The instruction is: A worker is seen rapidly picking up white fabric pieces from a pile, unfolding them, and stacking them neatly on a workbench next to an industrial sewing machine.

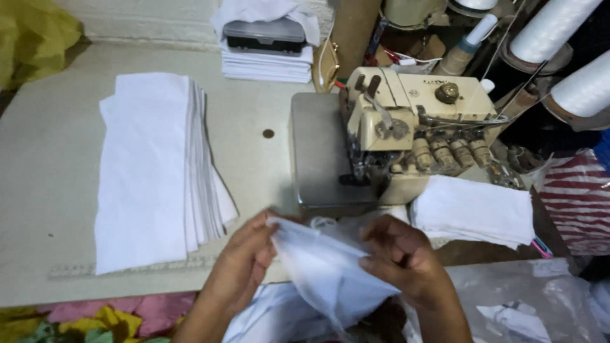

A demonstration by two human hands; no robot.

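White cloth [324, 267], thin, at 6 o'clock below the serger [406, 127]: left hand [244, 263] and right hand [403, 260] each pinch an edge. Best kept taut, edges matched. Cloth stack [152, 171] at 9 o'clock on tabletop [44, 190]; folded pile [473, 209] at 3 o'clock.

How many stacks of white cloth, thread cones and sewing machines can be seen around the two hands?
Stacks of flat white cloth pieces: 3
Large white thread cones: 2
Cream metal sewing machine: 1
Total: 6
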